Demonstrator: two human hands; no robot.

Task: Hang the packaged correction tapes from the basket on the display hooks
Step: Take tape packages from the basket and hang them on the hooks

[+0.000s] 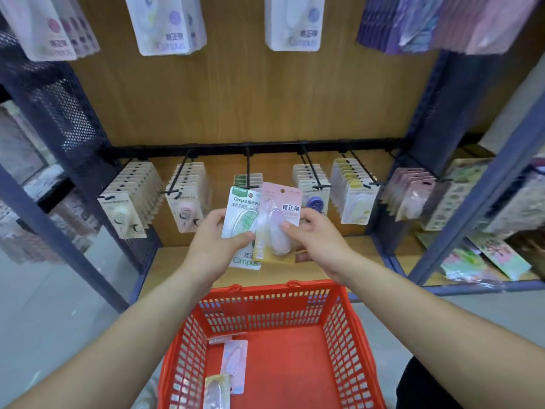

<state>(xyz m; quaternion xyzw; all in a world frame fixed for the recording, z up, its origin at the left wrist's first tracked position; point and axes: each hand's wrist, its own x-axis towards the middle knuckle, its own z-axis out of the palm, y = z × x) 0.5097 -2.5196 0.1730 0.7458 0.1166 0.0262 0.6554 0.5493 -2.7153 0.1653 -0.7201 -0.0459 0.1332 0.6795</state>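
Head: packs (pixel 278 202), perhaps three; both hands (pixel 215 246) (pixel 318 246)

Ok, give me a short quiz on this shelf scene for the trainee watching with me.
1. True or false: the red basket is empty.
2. Which hand holds the pink-topped pack? A) left hand B) right hand C) neither
3. Fill in: the left hand grips a Campus pack with a ___ top strip.
Key: 1 false, loose packs lie in it; 2 B; 3 green.
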